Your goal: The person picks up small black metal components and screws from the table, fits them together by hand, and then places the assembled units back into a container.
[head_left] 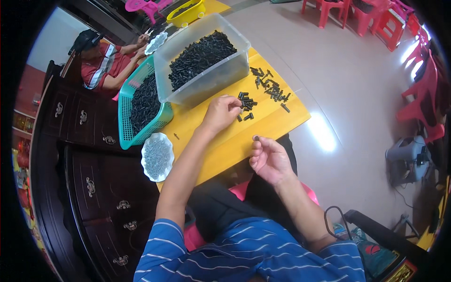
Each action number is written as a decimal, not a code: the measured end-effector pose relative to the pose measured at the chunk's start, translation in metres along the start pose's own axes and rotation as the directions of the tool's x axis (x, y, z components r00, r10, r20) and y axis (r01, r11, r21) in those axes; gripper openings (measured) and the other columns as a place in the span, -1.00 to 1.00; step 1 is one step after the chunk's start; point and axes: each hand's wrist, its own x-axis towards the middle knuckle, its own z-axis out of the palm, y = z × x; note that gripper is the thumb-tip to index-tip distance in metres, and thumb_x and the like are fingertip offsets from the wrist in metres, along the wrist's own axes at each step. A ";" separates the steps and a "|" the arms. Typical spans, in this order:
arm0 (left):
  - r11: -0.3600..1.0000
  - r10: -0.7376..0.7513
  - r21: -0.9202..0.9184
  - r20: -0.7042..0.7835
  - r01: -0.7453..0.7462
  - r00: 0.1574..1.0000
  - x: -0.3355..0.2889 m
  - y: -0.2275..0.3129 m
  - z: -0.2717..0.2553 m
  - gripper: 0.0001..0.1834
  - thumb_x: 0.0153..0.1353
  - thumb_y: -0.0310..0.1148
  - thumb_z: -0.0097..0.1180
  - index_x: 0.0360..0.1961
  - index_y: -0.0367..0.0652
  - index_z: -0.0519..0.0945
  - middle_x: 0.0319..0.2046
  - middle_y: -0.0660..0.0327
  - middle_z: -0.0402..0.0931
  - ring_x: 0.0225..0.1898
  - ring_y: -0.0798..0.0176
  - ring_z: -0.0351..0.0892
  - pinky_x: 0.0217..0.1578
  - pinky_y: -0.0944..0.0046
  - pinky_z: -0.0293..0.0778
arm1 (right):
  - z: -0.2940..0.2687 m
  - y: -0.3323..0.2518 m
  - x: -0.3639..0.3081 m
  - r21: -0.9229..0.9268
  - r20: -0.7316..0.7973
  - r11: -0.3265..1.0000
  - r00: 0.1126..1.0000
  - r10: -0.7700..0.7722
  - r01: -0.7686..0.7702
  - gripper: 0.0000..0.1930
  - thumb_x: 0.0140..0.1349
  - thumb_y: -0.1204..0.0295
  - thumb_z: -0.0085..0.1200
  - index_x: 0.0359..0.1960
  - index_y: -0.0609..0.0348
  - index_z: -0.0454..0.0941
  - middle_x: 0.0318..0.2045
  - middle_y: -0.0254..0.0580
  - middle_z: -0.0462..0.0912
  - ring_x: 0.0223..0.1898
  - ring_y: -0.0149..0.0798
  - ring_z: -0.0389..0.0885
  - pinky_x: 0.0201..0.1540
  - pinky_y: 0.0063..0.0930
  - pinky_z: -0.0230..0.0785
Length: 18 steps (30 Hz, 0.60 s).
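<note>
We see a compact pile of short black cylindrical pieces (247, 101) lying on their sides at mixed angles on the table (223, 152), in from its right edge, with the left hand's (221, 113) fingertips at the pile's left side. A looser scatter of similar black pieces (272, 88) lies nearer that right edge, toward the near right corner. Just beyond the near edge, we make out a small dark piece (256, 137), mostly hidden, pinched in the right hand (270, 159).
</note>
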 end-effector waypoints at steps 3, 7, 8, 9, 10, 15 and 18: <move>0.999 0.002 -0.032 -0.052 -0.004 0.999 -0.001 -0.007 0.001 -0.85 0.13 -0.52 0.27 -0.25 -0.29 0.71 -0.39 0.18 0.66 -0.40 0.36 0.64 -0.29 0.39 0.56 | 0.000 0.001 0.001 -0.002 0.007 1.000 1.000 0.008 -0.008 -0.85 0.31 0.39 0.12 -0.15 0.14 0.54 -0.45 -0.43 0.59 -0.45 -0.41 0.57 -0.32 -0.49 0.50; 0.983 -0.074 -0.175 -0.107 0.054 0.991 -0.006 -0.012 0.001 -0.84 0.11 -0.55 0.26 -0.25 -0.28 0.71 -0.33 0.13 0.69 -0.34 0.31 0.69 -0.24 0.35 0.59 | 0.001 0.002 0.002 0.002 0.008 1.000 1.000 -0.001 0.001 -0.87 0.31 0.40 0.14 -0.19 0.15 0.60 -0.44 -0.38 0.66 -0.49 -0.43 0.60 -0.34 -0.51 0.52; 0.971 -0.111 -0.223 -0.113 0.084 0.987 -0.008 -0.012 0.000 -0.85 0.09 -0.56 0.25 -0.27 -0.28 0.70 -0.31 0.09 0.70 -0.31 0.24 0.72 -0.21 0.30 0.61 | 0.001 0.002 0.002 0.002 0.003 1.000 1.000 -0.002 0.002 -0.87 0.31 0.40 0.14 -0.18 0.15 0.60 -0.44 -0.37 0.66 -0.49 -0.42 0.59 -0.34 -0.50 0.52; 0.972 -0.115 -0.221 -0.120 0.086 0.986 -0.011 -0.013 -0.002 -0.85 0.09 -0.56 0.25 -0.27 -0.28 0.70 -0.31 0.09 0.70 -0.31 0.24 0.72 -0.21 0.30 0.61 | 0.001 0.002 0.002 -0.002 0.006 1.000 1.000 0.006 -0.006 -0.87 0.31 0.40 0.14 -0.18 0.15 0.60 -0.44 -0.37 0.66 -0.49 -0.42 0.59 -0.34 -0.50 0.52; 0.978 -0.120 -0.184 -0.119 0.097 0.986 -0.015 -0.012 -0.002 -0.84 0.11 -0.55 0.26 -0.25 -0.28 0.70 -0.33 0.12 0.70 -0.34 0.30 0.70 -0.24 0.32 0.60 | 0.001 0.002 0.001 0.001 0.005 1.000 1.000 0.000 0.000 -0.87 0.31 0.40 0.13 -0.18 0.15 0.60 -0.44 -0.37 0.67 -0.48 -0.42 0.60 -0.34 -0.49 0.51; 0.996 0.013 -0.084 -0.224 -0.033 0.974 -0.029 -0.007 -0.005 -0.81 0.09 -0.53 0.29 -0.22 -0.26 0.70 -0.35 0.10 0.68 -0.37 0.25 0.68 -0.29 0.33 0.58 | -0.003 0.003 0.001 -0.010 0.045 1.000 0.999 0.011 -0.010 -0.85 0.32 0.39 0.11 -0.15 0.15 0.59 -0.42 -0.36 0.67 -0.43 -0.38 0.60 -0.31 -0.46 0.51; 0.996 -0.033 0.060 -0.407 0.063 0.913 -0.042 -0.017 -0.019 -0.80 0.09 -0.52 0.29 -0.22 -0.25 0.69 -0.34 0.08 0.67 -0.37 0.18 0.68 -0.30 0.27 0.58 | -0.005 0.002 0.001 -0.006 0.043 1.000 0.999 -0.003 0.003 -0.84 0.33 0.40 0.09 -0.13 0.16 0.58 -0.42 -0.36 0.66 -0.43 -0.37 0.60 -0.31 -0.46 0.52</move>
